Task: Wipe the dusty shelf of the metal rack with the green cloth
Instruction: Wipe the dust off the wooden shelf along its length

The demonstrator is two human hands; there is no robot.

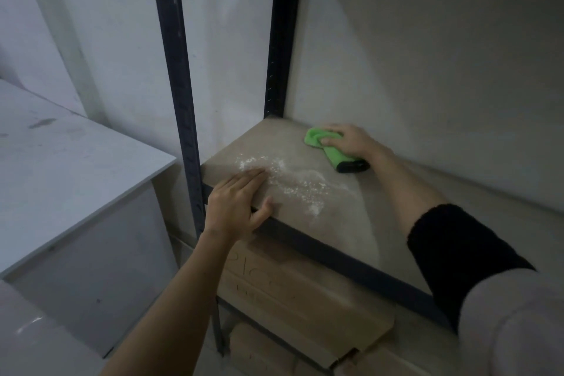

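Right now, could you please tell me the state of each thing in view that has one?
Right hand: pressing the crumpled green cloth onto the shelf's rear.
Left hand: flat on the front corner, empty.
Brown shelf board: white dust unwiped across the middle.
Cardboard boxes: stacked below, closed.

Green cloth (317, 139) bunched at shelf's back corner; tan shelf (335, 201) streaked with white dust (287, 177)

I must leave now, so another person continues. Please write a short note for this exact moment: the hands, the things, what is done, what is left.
Left hand: flat on the shelf's front corner, holding nothing.
Right hand: pressing the green cloth near the back of the shelf.
Done: little, judging by the powder.
Left: white dust lies mid-shelf, between the hands; wipe it.
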